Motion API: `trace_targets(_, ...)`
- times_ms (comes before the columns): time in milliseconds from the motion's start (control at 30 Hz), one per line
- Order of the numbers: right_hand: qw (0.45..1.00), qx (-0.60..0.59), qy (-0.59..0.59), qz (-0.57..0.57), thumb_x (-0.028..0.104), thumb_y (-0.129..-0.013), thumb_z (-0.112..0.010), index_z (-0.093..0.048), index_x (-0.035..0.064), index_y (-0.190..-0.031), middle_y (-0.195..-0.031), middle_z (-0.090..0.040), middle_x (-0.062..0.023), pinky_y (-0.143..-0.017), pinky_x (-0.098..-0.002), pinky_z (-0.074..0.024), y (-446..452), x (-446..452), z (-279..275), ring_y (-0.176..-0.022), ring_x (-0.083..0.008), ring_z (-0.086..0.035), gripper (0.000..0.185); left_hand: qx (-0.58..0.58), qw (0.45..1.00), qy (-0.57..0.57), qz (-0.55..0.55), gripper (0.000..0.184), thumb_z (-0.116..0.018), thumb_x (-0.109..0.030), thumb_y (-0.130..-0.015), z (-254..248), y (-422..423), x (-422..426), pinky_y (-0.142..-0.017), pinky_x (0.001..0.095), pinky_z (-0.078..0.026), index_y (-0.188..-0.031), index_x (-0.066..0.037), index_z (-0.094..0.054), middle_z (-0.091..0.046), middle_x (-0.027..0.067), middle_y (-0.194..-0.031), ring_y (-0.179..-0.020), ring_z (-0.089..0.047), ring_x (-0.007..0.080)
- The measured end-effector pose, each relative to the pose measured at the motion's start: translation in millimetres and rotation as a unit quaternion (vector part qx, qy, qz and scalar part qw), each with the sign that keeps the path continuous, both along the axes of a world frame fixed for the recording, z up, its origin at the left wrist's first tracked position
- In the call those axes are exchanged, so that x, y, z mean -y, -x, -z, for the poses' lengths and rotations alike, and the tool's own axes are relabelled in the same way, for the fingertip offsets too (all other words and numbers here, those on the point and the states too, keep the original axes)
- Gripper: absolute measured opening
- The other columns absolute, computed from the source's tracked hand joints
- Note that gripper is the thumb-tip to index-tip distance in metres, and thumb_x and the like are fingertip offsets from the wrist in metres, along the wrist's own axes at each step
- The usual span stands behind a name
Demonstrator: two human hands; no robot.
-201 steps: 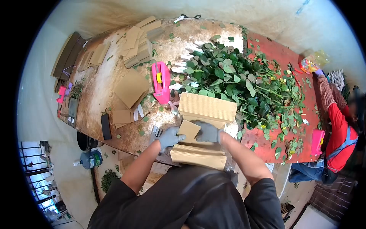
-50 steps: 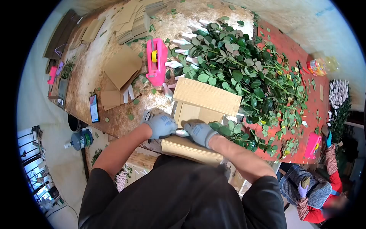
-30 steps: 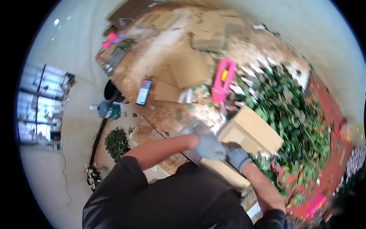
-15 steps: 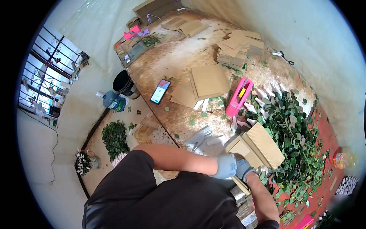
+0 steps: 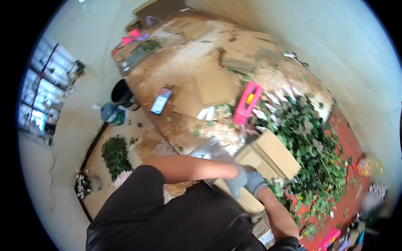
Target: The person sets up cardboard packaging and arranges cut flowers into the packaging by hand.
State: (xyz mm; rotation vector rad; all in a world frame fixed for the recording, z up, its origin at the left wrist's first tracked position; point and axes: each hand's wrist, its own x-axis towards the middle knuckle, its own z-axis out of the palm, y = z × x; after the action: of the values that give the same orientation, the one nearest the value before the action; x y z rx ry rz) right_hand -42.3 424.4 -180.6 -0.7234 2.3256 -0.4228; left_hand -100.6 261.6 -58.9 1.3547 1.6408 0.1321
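Observation:
A cardboard box (image 5: 277, 154) with raised flaps stands at the table's front edge, just before my body. My left hand (image 5: 235, 182), in a grey glove, reaches across and lies over the box, its fingers smeared by motion. Right beside it, my right hand (image 5: 254, 183), gloved too, is at the box; its fingers are mostly hidden. Below both hands a lighter cardboard flap or panel (image 5: 250, 204) shows. A large heap of leafy stems (image 5: 314, 146) lies to the right of the box, with pale wrapped flower heads toward the back.
A pink tape dispenser (image 5: 247, 102), flat cardboard sheets (image 5: 215, 87) and a phone (image 5: 161, 101) lie on the table. Scissors (image 5: 296, 59) are at the back edge. Left of the table stand a black bucket (image 5: 122, 94) and a blue water bottle (image 5: 112, 113).
The whole view has shifted and blurred as my head moved. My left hand has turned its fingers downward over the box, and more of the lower cardboard panel shows.

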Motion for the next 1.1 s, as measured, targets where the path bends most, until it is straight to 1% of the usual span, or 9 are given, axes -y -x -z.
trace_targets(200, 0.991, -0.068, 0.096, 0.064, 0.033, -0.098, -0.049, -0.056, 0.0098, -0.137, -0.128, -0.067, -0.0205, -0.098, -0.046, -0.0512, -5.7, 4.0, -9.4, -0.112, -0.0357, -0.067, 0.046, 0.005, 0.998, 0.07, -0.003, 0.078, -0.064, -0.065, -0.081, 4.2, 8.1, -1.7, -0.099, 0.0468, -0.05, -0.119, 0.003, -0.068, -0.069, 0.0246, -0.119, -0.111, -0.065, 0.0397)
trace_targets(433, 0.995, 0.069, -0.066, -0.036, 0.018, -0.097, -0.049, -0.062, 0.0096, -0.131, -0.127, -0.067, -0.0178, -0.095, -0.0428, -0.0537, 28.7, 9.2, -107.7, -0.112, -0.0348, -0.067, 0.037, 0.001, 0.994, 0.111, 0.016, 0.075, -0.061, -0.065, -0.084, -2.4, 8.3, -4.6, -0.1, 0.0463, -0.049, -0.121, 0.0, -0.068, -0.069, 0.0245, -0.119, -0.113, -0.065, 0.0399)
trace_targets(567, 0.95, -0.22, 0.196, 0.107, 0.012, -0.09, -0.06, -0.063, 0.0085, -0.114, -0.106, -0.067, -0.0162, -0.085, -0.0453, -0.0548, 73.6, -36.2, -144.3, -0.099, -0.0358, -0.066, 0.025, -0.008, 0.991, 0.135, -0.017, 0.061, -0.059, -0.054, -0.085, -17.8, 5.0, -5.8, -0.098, 0.0471, -0.05, -0.113, -0.002, -0.071, -0.071, 0.0222, -0.113, -0.11, -0.066, 0.039)
trace_targets(600, 0.954, -0.165, 0.115, 0.222, 0.012, -0.091, -0.06, -0.063, 0.0091, -0.112, -0.105, -0.068, -0.0153, -0.084, -0.0458, -0.0545, 95.3, -41.2, -206.2, -0.099, -0.0366, -0.066, 0.021, -0.017, 0.991, 0.129, -0.022, 0.059, -0.058, -0.053, -0.086, -15.6, 2.8, -4.5, -0.098, 0.0471, -0.05, -0.112, -0.002, -0.072, -0.071, 0.0217, -0.114, -0.11, -0.066, 0.0384)
trace_targets(733, 0.849, -0.387, 0.011, 0.361, 0.013, -0.095, -0.057, -0.061, 0.0109, -0.115, -0.106, -0.066, -0.0188, -0.084, -0.0493, -0.0529, 167.7, -118.0, -138.6, -0.098, -0.0401, -0.065, 0.02, -0.044, 0.993, 0.111, -0.01, 0.054, -0.057, -0.05, -0.086, -7.1, 0.2, -2.8, -0.096, 0.0469, -0.051, -0.11, -0.004, -0.073, -0.072, 0.0204, -0.111, -0.108, -0.067, 0.0374)
trace_targets(833, 0.864, -0.263, -0.234, 0.359, 0.017, -0.093, -0.058, -0.064, 0.0104, -0.12, -0.118, -0.066, -0.0138, -0.089, -0.0459, -0.0536, 176.1, -152.4, -92.7, -0.111, -0.0339, -0.064, 0.028, -0.048, 0.993, 0.108, -0.013, 0.052, -0.057, -0.049, -0.086, -12.2, 1.1, -3.7, -0.094, 0.0469, -0.053, -0.107, -0.005, -0.075, -0.073, 0.0201, -0.108, -0.106, -0.068, 0.0378)
trace_targets(900, 0.871, -0.232, -0.282, 0.329, 0.032, -0.091, -0.066, -0.062, 0.012, -0.124, -0.124, -0.065, -0.0139, -0.093, -0.0474, -0.0505, 171.0, -160.4, -77.5, -0.116, -0.0335, -0.062, 0.039, -0.044, 0.992, 0.114, -0.02, 0.051, -0.058, -0.048, -0.086, -14.6, 0.6, -2.6, -0.093, 0.0471, -0.053, -0.107, -0.005, -0.075, -0.073, 0.0202, -0.109, -0.106, -0.068, 0.038)
trace_targets(1000, 0.863, -0.249, -0.356, 0.259, 0.036, -0.089, -0.07, -0.064, 0.0139, -0.12, -0.12, -0.066, -0.0119, -0.094, -0.046, -0.0465, 166.4, -157.1, -86.8, -0.114, -0.0309, -0.062, 0.039, -0.04, 0.993, 0.111, -0.025, 0.053, -0.059, -0.05, -0.084, -12.5, -0.1, -0.8, -0.094, 0.0471, -0.053, -0.107, -0.005, -0.075, -0.073, 0.0208, -0.109, -0.105, -0.068, 0.0386)
trace_targets(1100, 0.824, -0.348, -0.365, 0.259, 0.026, -0.092, -0.063, -0.066, 0.0173, -0.118, -0.115, -0.066, -0.0087, -0.096, -0.0482, -0.0421, 166.5, -164.7, -128.1, -0.111, -0.0262, -0.06, 0.028, -0.034, 0.992, 0.121, -0.008, 0.058, -0.06, -0.053, -0.083, -15.9, 3.1, -3.0, -0.095, 0.0472, -0.052, -0.11, -0.004, -0.074, -0.072, 0.0215, -0.109, -0.107, -0.067, 0.0391)
